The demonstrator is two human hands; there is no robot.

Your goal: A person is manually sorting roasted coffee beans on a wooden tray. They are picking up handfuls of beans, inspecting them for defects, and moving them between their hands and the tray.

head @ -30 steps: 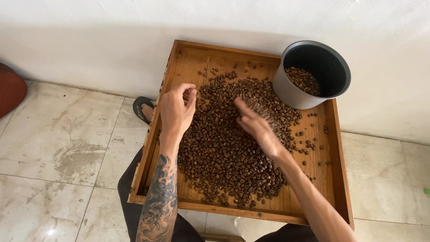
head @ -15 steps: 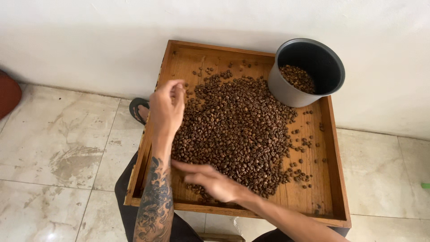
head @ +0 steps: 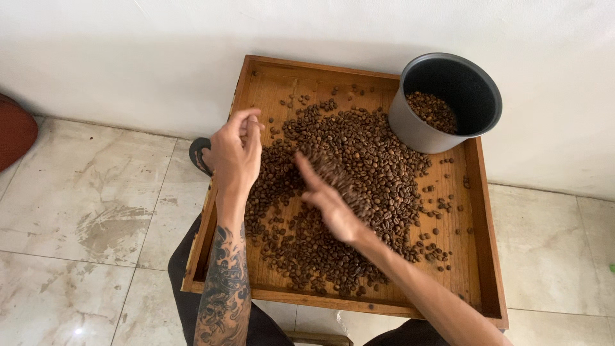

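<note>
two bare hands over a wooden tray [head: 488, 256] of roasted coffee beans [head: 359, 166]

the tray rests on the person's lap, its far edge against a white wall, with a pale tiled floor [head: 83, 218] to the left. the beans lie in a broad heap across the tray's middle, with stray ones scattered toward the right rim and the far corner. the right hand [head: 328, 197] lies flat on the heap with its fingers spread apart and blurred, gripping nothing. the left hand [head: 236, 152] hangs above the tray's left rim, its fingers curled in toward the thumb; i cannot tell whether it pinches a bean. a dark grey pot [head: 419, 131] sits in the tray's far right corner, with some beans at its bottom.
</note>
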